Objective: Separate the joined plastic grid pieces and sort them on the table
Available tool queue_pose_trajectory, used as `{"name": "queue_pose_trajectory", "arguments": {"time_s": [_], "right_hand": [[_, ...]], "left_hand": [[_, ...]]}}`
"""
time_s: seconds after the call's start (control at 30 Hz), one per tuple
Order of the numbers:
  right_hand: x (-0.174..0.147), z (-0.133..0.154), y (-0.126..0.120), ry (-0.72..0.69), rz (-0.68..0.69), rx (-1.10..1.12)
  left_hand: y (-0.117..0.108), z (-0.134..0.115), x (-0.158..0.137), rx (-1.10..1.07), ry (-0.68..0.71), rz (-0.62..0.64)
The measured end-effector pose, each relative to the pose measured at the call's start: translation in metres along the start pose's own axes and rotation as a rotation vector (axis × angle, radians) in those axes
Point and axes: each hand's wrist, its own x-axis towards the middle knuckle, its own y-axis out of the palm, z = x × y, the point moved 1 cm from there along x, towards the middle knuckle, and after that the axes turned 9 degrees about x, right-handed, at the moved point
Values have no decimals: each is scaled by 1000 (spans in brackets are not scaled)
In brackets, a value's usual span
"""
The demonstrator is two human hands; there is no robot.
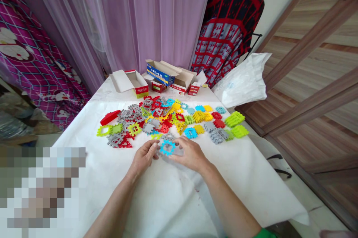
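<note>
A light-blue square interlocking tile [167,148] with toothed edges and an open centre is held just above the near side of the table. My right hand [191,153] grips its right edge between thumb and fingers. At the tile's left edge, my left hand [144,157] has thumb and fingers drawn together; whether they pinch the tile or something else is hidden. Just beyond my hands spreads a loose heap of toothed pieces in grey [132,114], red [165,128], yellow and green. Nearest the left hand is a lime-green tile [134,129].
Grouped by colour at right are grey tiles [218,135], blue tiles [190,132], yellow tiles [203,116] and lime tiles [235,119]. Open cardboard boxes [160,72] stand at the back. A white bag [243,79] hangs over the right edge of the white-covered table [112,178].
</note>
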Motion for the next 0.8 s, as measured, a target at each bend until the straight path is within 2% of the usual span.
{"name": "queue_pose_trajectory", "arguments": {"time_s": [0.1,0.17,0.3,0.5,0.8], "right_hand": [[-4,-29,-5,210,-379,-108],[-6,-46,-8,349,-516,-186],[-5,-65,-6,477,-526,-268],[-1,-66,-1,519,-507,-328],[3,-59,-5,555,-412,-412]], "left_hand": [[0,-1,-1,21,-5,-6],[0,-1,-1,48,-8,-2],[2,1,-1,71,0,-8],[1,2,-1,92,23,-13],[1,4,0,124,17,-9]]}}
